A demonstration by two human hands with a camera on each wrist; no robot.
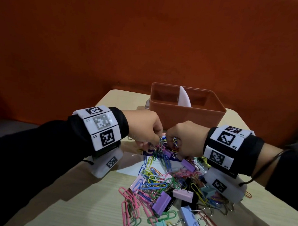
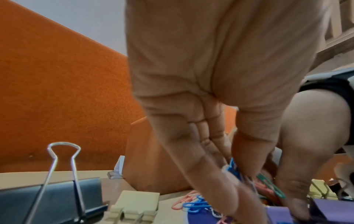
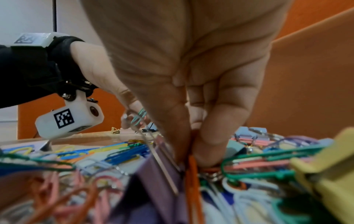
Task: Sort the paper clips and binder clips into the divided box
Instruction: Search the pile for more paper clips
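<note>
An orange divided box (image 1: 184, 114) with a white divider (image 1: 184, 98) stands at the back of the table. A heap of coloured paper clips (image 1: 154, 182) and pastel binder clips (image 1: 162, 202) covers the table in front of it. My left hand (image 1: 150, 131) hovers over the heap's far end and pinches a small bunch of paper clips (image 1: 160, 144), seen as blue and green wire between thumb and fingers (image 2: 235, 171). My right hand (image 1: 180, 139) reaches down beside it and pinches an orange paper clip (image 3: 193, 174) next to a purple binder clip (image 3: 162, 171).
A large black binder clip (image 2: 53, 195) and a beige one (image 2: 136, 203) lie to the left of the heap. An orange wall (image 1: 151, 41) rises right behind the table (image 1: 90, 198). A white sheet (image 1: 132, 165) lies under the clips.
</note>
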